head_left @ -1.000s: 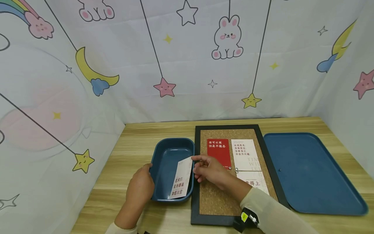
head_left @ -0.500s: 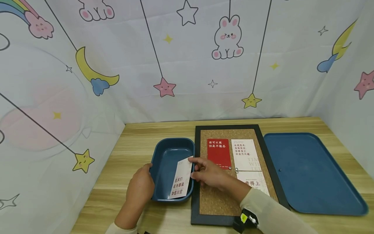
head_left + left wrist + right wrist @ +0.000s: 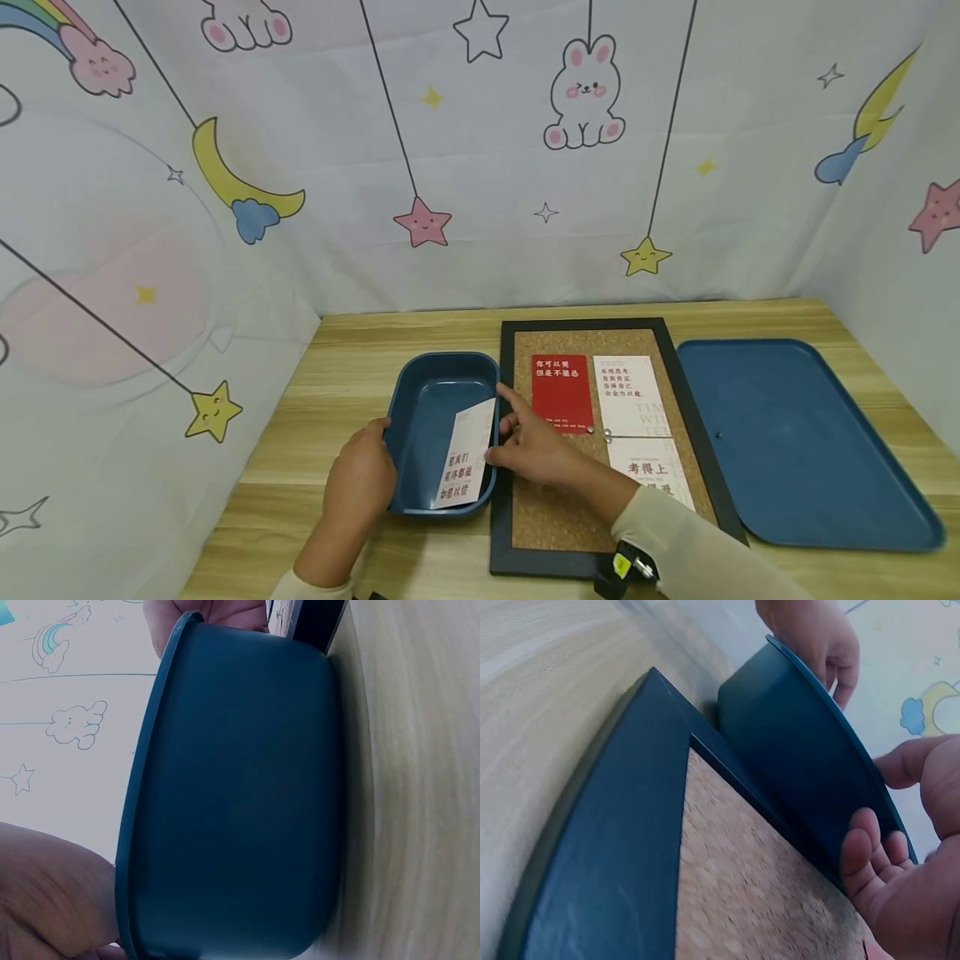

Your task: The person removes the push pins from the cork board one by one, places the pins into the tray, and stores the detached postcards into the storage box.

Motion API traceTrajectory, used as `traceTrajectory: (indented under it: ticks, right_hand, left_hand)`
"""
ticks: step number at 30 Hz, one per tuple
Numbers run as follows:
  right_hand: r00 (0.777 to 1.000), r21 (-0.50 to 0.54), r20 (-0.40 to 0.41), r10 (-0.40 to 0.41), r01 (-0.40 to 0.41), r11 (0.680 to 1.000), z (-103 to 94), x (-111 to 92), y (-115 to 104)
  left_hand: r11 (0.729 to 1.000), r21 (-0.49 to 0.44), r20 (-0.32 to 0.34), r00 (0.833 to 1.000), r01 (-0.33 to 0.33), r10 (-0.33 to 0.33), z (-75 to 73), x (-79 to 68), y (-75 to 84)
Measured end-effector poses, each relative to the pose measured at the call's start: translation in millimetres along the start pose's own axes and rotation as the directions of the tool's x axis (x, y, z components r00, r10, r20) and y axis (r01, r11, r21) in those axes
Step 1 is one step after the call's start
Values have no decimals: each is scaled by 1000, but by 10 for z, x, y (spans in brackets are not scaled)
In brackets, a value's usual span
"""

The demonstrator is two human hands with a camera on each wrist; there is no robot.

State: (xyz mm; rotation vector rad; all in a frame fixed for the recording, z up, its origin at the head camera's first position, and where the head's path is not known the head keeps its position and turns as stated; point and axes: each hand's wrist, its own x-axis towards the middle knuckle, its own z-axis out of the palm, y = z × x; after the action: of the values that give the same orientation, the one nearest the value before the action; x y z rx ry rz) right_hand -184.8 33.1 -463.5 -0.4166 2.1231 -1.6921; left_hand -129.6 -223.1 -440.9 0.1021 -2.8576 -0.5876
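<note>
Blue plastic tub [image 3: 422, 442]: on desk [image 3: 348, 379] beside corkboard [image 3: 555, 521]. Likely light, stiff, slick. Best hold: rim; left hand [image 3: 362, 473] grips left side, right hand [image 3: 536, 443] fingers pinch right. Card [image 3: 467, 450] inside probably bends easily.

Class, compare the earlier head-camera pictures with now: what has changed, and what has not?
The right hand moved its index finger off the white printed card, rightward and forward to the right rim of the blue bin. The left hand stayed on the left rim; card and bin stayed put.
</note>
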Motion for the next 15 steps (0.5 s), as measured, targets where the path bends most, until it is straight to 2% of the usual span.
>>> traceTrajectory:
  ticks: [6,15]
  right_hand:
    - [997,-58,-68,23,-27,998,82,2,5]
    - [992,-112,-121,31,-45,993,143,12,11]
  left_hand:
    - [1000,-7,2,1000,-4,4,1,1,1]
    - [1000,4,-2,1000,7,-7,0,-7,14]
